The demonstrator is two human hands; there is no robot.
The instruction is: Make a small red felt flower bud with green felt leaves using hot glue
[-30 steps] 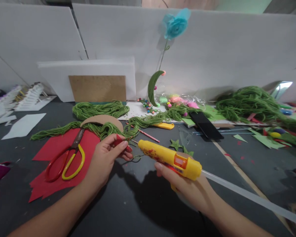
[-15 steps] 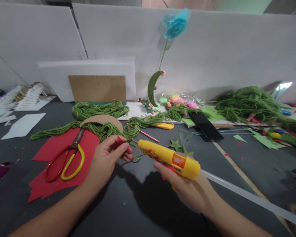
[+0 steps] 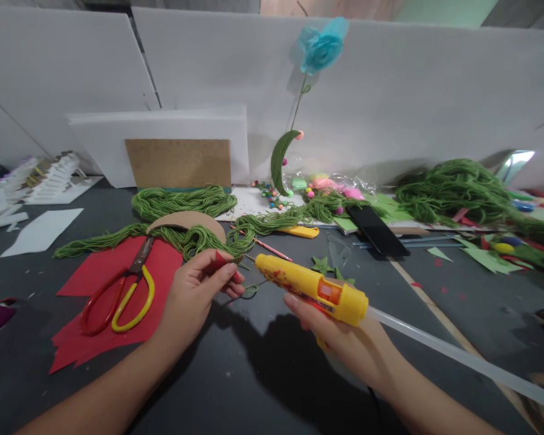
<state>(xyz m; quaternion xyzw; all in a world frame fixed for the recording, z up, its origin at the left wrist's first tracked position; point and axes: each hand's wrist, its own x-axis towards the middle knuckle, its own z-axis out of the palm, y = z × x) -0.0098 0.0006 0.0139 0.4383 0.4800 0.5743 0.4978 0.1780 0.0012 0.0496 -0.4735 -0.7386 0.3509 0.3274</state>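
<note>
My right hand (image 3: 330, 326) is wrapped around a yellow hot glue gun (image 3: 299, 279), with a long clear glue stick (image 3: 444, 350) sticking out of its back end. The gun's metal nozzle points left, close to the fingertips of my left hand (image 3: 204, 284). Those fingers pinch a small piece with a red face and a brownish edge (image 3: 229, 258), mostly hidden by them. Whether the nozzle touches this piece, I cannot tell. Just below the nozzle lies a thin green strand (image 3: 250, 291) on the dark table.
Scissors (image 3: 138, 266) rest on red paper (image 3: 158, 314) at left. Green yarn (image 3: 185, 202) and a curved cardboard piece (image 3: 199, 222) lie behind. A yellow cutter (image 3: 301, 231), green stars (image 3: 321, 264) and a black phone (image 3: 376, 229) are farther right. A blue flower (image 3: 321, 51) rises at the back.
The glue gun's nozzle has shifted very slightly to the right. My left hand keeps the same pinch, and the objects on the table stay in place.
</note>
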